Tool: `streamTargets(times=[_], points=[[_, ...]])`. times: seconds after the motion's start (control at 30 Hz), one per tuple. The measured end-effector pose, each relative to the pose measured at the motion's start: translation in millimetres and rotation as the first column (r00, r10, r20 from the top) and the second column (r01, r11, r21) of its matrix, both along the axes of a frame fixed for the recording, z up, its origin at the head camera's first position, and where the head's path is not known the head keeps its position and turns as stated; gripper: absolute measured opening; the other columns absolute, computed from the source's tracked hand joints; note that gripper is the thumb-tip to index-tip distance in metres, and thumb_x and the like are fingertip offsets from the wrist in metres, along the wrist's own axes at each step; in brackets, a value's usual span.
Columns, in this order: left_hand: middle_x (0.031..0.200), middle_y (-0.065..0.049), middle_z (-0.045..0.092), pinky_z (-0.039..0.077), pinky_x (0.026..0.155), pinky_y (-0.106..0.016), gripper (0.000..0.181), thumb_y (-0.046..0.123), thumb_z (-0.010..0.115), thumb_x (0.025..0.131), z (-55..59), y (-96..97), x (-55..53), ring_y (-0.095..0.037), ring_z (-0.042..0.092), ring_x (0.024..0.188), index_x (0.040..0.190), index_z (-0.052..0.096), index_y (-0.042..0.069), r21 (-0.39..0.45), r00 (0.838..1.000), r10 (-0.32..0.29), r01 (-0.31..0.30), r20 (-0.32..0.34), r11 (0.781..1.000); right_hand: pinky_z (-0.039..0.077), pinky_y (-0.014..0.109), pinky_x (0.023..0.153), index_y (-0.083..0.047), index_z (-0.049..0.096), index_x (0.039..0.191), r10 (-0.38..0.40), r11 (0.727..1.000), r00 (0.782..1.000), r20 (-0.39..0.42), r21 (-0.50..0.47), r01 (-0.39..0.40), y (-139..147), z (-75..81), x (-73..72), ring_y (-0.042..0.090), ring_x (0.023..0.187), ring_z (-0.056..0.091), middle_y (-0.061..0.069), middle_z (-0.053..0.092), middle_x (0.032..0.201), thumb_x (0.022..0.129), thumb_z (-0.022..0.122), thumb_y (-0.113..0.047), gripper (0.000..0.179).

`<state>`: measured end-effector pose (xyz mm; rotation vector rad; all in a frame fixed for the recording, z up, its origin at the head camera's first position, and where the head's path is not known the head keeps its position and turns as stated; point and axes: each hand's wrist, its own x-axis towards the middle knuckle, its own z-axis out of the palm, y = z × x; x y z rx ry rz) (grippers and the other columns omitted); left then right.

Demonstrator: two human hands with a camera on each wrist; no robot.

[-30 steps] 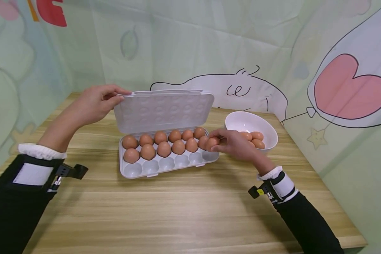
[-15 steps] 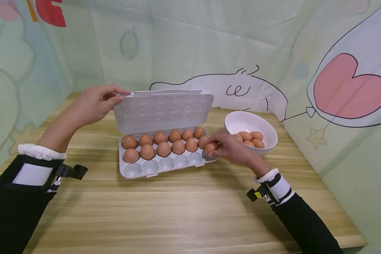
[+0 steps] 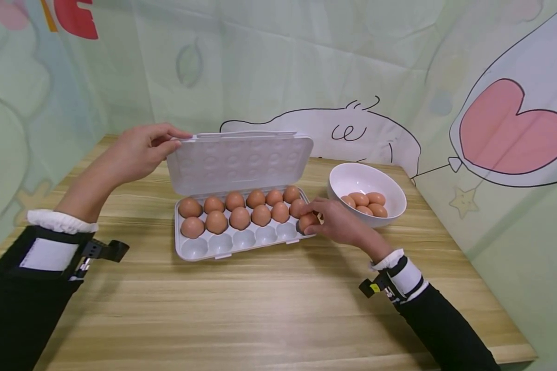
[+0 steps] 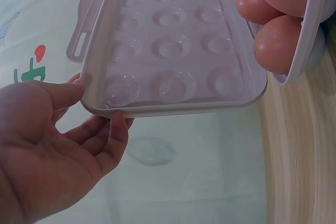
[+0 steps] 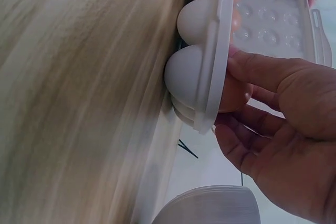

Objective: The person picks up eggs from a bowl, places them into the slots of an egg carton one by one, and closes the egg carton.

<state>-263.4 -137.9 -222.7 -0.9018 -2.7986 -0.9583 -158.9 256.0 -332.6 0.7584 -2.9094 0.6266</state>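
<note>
A white plastic egg box stands on the table, its lid tilted up at the back. Brown eggs fill the back and middle rows; the front row's other cups hold none. My left hand pinches the lid's upper left corner between thumb and fingers, as the left wrist view shows of the lid. With thumb and fingertips my right hand holds an egg down in the front right cup. In the right wrist view this egg is partly hidden by the fingers.
To the right of the box stands a white bowl with a slanted rim, several brown eggs lying in it. The wooden table meets printed cloth walls at its back and sides.
My right hand has lowered the egg toward me, from above the box's right end into the front right cup. The left hand and lid have stayed put.
</note>
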Motion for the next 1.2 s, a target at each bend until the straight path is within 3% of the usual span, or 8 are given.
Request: streamTargets(times=[0.23, 0.73, 0.9, 1.03, 1.2], points=[[0.115, -0.016, 0.057, 0.042, 0.07, -0.041, 0.034, 0.025, 0.045, 0.099, -1.1, -0.2, -0.7, -0.028, 0.05, 0.092, 0.128, 0.056, 0.011, 0.004, 1.0, -0.006, 0.006, -0.004, 1.0, 0.044, 0.027, 0.072, -0.015, 0.065, 0.113, 0.004, 1.0, 1.0, -0.017, -0.006, -0.004, -1.3, -4.5, -1.5, 0.01, 0.086, 0.051, -0.006, 0.059, 0.102, 0.076, 0.078, -0.026, 0.041], [0.115, -0.016, 0.057, 0.04, 0.071, -0.042, 0.033, 0.026, 0.046, 0.099, 0.4, -0.3, -2.0, -0.028, 0.05, 0.093, 0.127, 0.058, 0.012, 0.011, 1.0, 0.0, 0.0, 0.003, 1.0, 0.043, 0.028, 0.069, -0.016, 0.067, 0.109, -0.007, 0.999, 0.999, -0.04, -0.038, 0.005, 0.0, -6.0, -1.8, 0.014, 0.083, 0.052, -0.004, 0.058, 0.094, 0.076, 0.078, -0.031, 0.038], [0.117, -0.016, 0.056, 0.041, 0.072, -0.042, 0.034, 0.026, 0.044, 0.099, 0.1, -0.2, -1.9, -0.028, 0.049, 0.094, 0.128, 0.056, 0.012, 0.008, 1.0, 0.002, -0.002, 0.021, 1.0, 0.041, 0.034, 0.089, -0.013, 0.062, 0.119, -0.015, 0.997, 0.998, -0.057, -0.071, 0.011, 0.6, -1.6, -0.7, 0.016, 0.108, 0.05, 0.002, 0.057, 0.116, 0.08, 0.074, -0.033, 0.046], [0.116, -0.016, 0.057, 0.041, 0.071, -0.041, 0.034, 0.026, 0.045, 0.099, -0.1, -0.2, -1.3, -0.027, 0.05, 0.093, 0.127, 0.057, 0.011, 0.011, 1.0, 0.0, 0.0, 0.011, 1.0, 0.031, 0.04, 0.103, -0.021, 0.041, 0.141, -0.004, 1.0, 0.997, -0.075, -0.013, 0.003, -1.9, 1.3, 1.9, 0.017, 0.132, 0.03, 0.003, 0.038, 0.143, 0.083, 0.067, -0.045, 0.068], [0.116, -0.016, 0.057, 0.041, 0.069, -0.039, 0.033, 0.025, 0.046, 0.099, -0.3, -0.1, -1.4, -0.027, 0.05, 0.092, 0.127, 0.058, 0.012, 0.016, 1.0, -0.001, 0.001, -0.001, 1.0, 0.022, 0.05, 0.106, -0.029, 0.023, 0.148, 0.021, 0.999, 0.992, -0.125, 0.042, -0.016, -4.5, 2.1, 4.6, 0.022, 0.14, 0.01, -0.002, 0.017, 0.153, 0.082, 0.061, -0.057, 0.081]])
